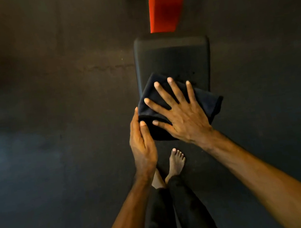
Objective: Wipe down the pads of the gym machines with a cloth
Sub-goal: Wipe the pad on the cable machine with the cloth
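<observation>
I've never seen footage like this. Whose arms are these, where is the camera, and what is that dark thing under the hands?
There is no robot here: the arms belong to a person, and the single picture comes from a wide-angle camera worn on their head, looking forward and down. That is why you also see their dark trousers and a bare foot on the dark floor.

The black rectangle in the middle is a padded bench pad of a gym machine, and the red beam beyond it looks like part of the frame. On the near end of the pad lies a folded dark cloth. The right hand lies flat on it with fingers spread, pressing it down. The left hand is at the cloth's left edge, thumb on top, apparently pinching it, though the other fingers are hidden.
</observation>
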